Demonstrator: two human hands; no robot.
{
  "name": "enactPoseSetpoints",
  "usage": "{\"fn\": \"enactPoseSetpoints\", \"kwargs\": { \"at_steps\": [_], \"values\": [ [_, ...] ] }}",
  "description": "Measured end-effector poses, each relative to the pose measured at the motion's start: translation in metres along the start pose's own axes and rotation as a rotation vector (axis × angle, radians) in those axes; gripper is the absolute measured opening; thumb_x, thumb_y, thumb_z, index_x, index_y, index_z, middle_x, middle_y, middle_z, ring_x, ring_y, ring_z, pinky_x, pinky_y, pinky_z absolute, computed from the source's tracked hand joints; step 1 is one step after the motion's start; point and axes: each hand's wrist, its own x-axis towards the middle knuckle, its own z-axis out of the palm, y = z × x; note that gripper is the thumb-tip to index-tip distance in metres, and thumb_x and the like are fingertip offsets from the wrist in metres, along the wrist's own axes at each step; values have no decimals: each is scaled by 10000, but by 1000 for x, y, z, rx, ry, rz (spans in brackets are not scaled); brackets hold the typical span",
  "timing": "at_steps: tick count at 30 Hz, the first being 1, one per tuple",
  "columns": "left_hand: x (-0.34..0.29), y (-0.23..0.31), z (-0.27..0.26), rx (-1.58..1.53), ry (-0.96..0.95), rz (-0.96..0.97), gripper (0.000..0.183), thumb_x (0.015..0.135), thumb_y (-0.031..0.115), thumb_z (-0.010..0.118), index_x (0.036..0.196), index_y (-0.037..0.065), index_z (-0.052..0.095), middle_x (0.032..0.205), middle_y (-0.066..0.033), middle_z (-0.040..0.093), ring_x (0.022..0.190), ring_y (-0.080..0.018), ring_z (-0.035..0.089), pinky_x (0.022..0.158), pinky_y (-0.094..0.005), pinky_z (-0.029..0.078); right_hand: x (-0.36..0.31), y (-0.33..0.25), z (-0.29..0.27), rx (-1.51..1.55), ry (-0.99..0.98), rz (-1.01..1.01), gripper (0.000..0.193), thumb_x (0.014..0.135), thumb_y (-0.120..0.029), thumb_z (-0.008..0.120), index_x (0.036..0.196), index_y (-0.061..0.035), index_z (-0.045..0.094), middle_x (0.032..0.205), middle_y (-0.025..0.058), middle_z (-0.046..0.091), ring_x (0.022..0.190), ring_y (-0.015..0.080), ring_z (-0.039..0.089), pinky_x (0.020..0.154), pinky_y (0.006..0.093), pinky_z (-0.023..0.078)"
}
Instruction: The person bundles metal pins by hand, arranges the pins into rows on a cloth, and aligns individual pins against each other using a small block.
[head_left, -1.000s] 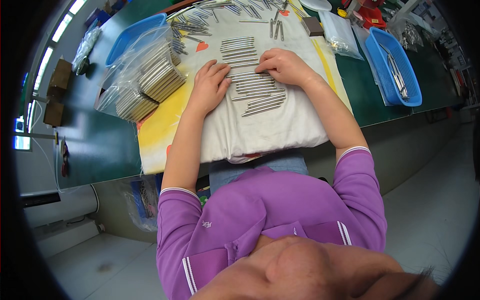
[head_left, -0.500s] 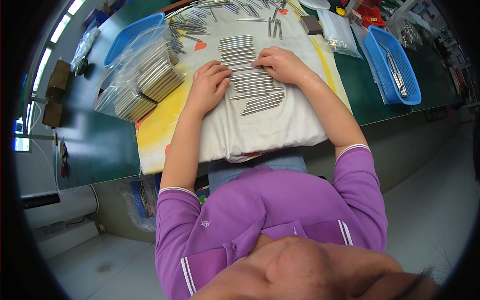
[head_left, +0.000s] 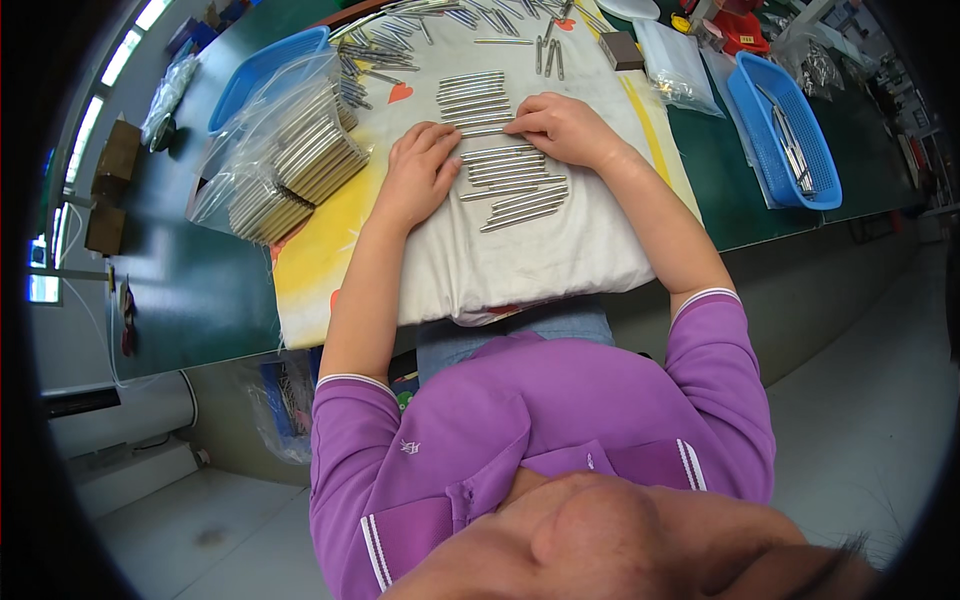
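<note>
A column of slim silver metal rods lies crosswise on the white cloth in front of me, split into a far group (head_left: 473, 98) and a near group (head_left: 503, 168). Between the two groups, a single metal rod (head_left: 485, 132) spans from one hand to the other. The fingertips of my left hand (head_left: 420, 165) are closed at its left end. At the right end, the thumb and forefinger of my right hand (head_left: 560, 128) pinch it. A few rods nearest me (head_left: 524, 207) lie slightly slanted.
Bundled rods in a clear plastic bag (head_left: 300, 160) stand left, by a blue basket (head_left: 268, 62). Loose rods (head_left: 385, 45) are scattered at the back. On the right are a small dark box (head_left: 621, 50), a white plastic packet (head_left: 680, 65) and a blue basket (head_left: 822, 150) holding metal pieces.
Both hands have shifted the rod between them slightly away from me, toward the far group. A wider gap now shows between it and the near group.
</note>
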Motion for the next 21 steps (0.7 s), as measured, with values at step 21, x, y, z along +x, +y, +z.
{"fn": "enactPoseSetpoints", "kwargs": {
  "at_steps": [21],
  "values": [
    [-14, 17, -9, -52, -51, -24, 322, 862, 157, 642, 1154, 20, 643, 1179, -106, 617, 1164, -294, 532, 986, -411, 409, -4, 0, -19, 320, -166, 233, 164, 813, -112, 701, 970, -70, 724, 916, 64, 689, 851, 212, 653, 788, 312, 519]
  ]
}}
